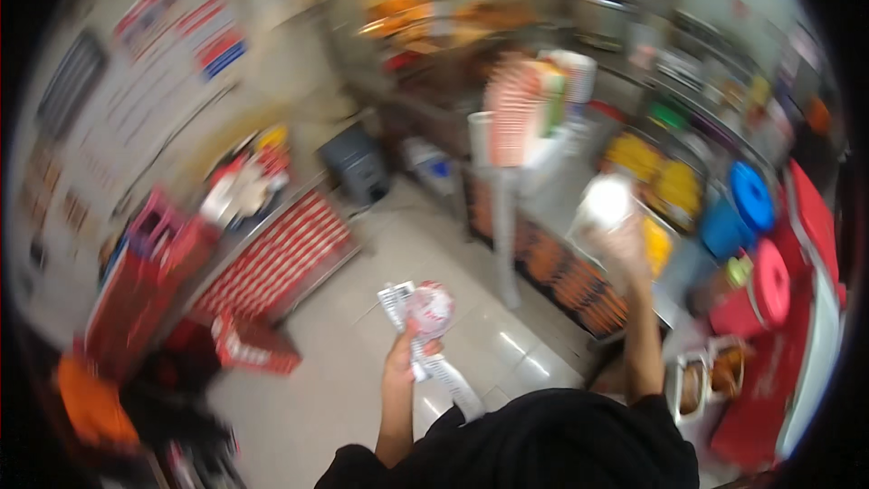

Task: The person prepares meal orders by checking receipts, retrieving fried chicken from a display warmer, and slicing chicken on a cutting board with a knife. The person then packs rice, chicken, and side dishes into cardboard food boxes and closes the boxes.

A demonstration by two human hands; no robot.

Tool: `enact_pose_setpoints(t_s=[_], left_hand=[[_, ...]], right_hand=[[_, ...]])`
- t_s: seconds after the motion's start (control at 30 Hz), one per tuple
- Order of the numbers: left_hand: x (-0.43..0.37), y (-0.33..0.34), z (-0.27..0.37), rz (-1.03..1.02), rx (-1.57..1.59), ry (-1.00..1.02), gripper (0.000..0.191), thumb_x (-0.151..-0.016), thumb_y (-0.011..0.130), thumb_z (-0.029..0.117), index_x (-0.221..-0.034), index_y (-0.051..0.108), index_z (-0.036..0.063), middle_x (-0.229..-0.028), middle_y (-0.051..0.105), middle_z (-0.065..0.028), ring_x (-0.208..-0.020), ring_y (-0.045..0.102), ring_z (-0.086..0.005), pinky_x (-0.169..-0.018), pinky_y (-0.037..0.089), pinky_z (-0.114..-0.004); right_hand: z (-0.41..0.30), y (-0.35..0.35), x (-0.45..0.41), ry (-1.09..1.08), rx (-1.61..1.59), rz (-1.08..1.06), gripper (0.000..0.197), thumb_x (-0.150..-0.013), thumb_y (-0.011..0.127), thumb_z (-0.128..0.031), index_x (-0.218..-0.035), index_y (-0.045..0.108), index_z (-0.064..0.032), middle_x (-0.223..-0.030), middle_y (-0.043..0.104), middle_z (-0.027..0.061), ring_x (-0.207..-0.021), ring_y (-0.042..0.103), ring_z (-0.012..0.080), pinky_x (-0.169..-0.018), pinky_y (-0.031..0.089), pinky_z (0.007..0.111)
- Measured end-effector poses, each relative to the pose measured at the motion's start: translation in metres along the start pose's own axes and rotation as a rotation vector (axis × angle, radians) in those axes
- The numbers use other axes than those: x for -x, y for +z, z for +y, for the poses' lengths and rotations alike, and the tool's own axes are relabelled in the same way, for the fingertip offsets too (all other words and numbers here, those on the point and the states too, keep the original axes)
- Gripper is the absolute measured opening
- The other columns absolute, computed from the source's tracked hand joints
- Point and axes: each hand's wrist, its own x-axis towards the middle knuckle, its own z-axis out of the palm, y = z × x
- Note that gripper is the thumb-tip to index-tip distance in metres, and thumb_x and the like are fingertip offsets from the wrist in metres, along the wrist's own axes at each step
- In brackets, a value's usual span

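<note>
Low in the middle of the head view, my left hand (pixel 407 353) is closed around a round red-and-white item (pixel 431 309), perhaps a wrapped one, together with long paper slips (pixel 451 380) that bear print. My right hand (pixel 621 241) reaches out over the counter on the right, and a bright white round thing (pixel 609 202), maybe a cup or lid, is at its fingers. Blur hides whether the fingers grip it. Near that hand lie trays of yellow items (pixel 669 183). Stacked red-and-white striped cups or cartons (pixel 516 112) stand at the counter's far left end.
A blue lidded container (pixel 736 214) and a pink lidded one (pixel 757 288) stand right of my right hand. A red-and-white checkered counter (pixel 271 258) is on the left, with a red box (pixel 254 346) below it. A grey bin (pixel 354 163) and a lit food display (pixel 434 7) are farther back.
</note>
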Motion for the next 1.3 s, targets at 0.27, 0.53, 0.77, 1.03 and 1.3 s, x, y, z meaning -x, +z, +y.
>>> enact_pose_setpoints(t_s=[0.27,0.53,0.77,1.03,1.3], left_hand=[[0.079,-0.184,0.141,0.338,0.248,0.439,0.038,-0.082,0.054,0.040,-0.099,0.047,0.0071,-0.071,0.048,-0.0039,-0.049,0.038,-0.0096,-0.043,0.033,-0.022],[0.094,-0.337,0.319,0.850,0.345,0.799,0.031,-0.083,0.055,0.037,-0.091,0.049,0.0084,-0.069,0.049,-0.0027,-0.047,0.042,-0.0101,-0.042,0.035,-0.022],[0.078,-0.385,0.507,0.868,0.275,0.899,0.033,-0.084,0.052,0.038,-0.094,0.050,0.0066,-0.069,0.051,-0.0029,-0.051,0.045,-0.0103,-0.045,0.037,-0.024],[0.088,-0.439,0.663,0.820,0.107,0.984,0.029,-0.083,0.056,0.034,-0.092,0.050,0.0064,-0.063,0.049,-0.0013,-0.051,0.044,-0.0096,-0.047,0.034,-0.022],[0.014,-0.487,0.730,1.064,-0.458,0.538,0.032,-0.073,0.068,0.012,-0.100,0.052,0.0026,-0.076,0.053,0.0009,-0.064,0.047,-0.0059,-0.055,0.038,-0.022]], right_hand=[[0.071,0.381,0.107,0.641,-0.150,-0.839,0.083,-0.059,0.075,-0.019,-0.123,0.026,-0.0030,-0.096,0.055,0.0120,-0.082,0.056,0.0214,-0.070,0.049,0.034],[0.002,0.677,-0.001,-0.015,0.243,-0.930,0.074,-0.054,0.076,-0.029,-0.113,0.040,-0.0032,-0.100,0.054,0.0168,-0.094,0.054,0.0293,-0.080,0.044,0.037],[-0.097,1.010,-0.012,-0.685,-0.053,-1.193,0.080,-0.054,0.072,-0.026,-0.123,0.037,-0.0095,-0.110,0.049,0.0169,-0.103,0.049,0.0324,-0.087,0.041,0.038],[-0.165,1.218,0.025,-1.058,0.369,-1.312,0.063,-0.066,0.061,-0.033,-0.122,0.041,-0.0134,-0.109,0.052,0.0146,-0.108,0.044,0.0299,-0.095,0.032,0.039],[-0.258,1.125,-0.043,-0.005,-0.533,-1.297,0.071,-0.058,0.072,-0.019,-0.121,0.039,-0.0118,-0.111,0.050,0.0065,-0.096,0.050,0.0181,-0.078,0.045,0.031]])
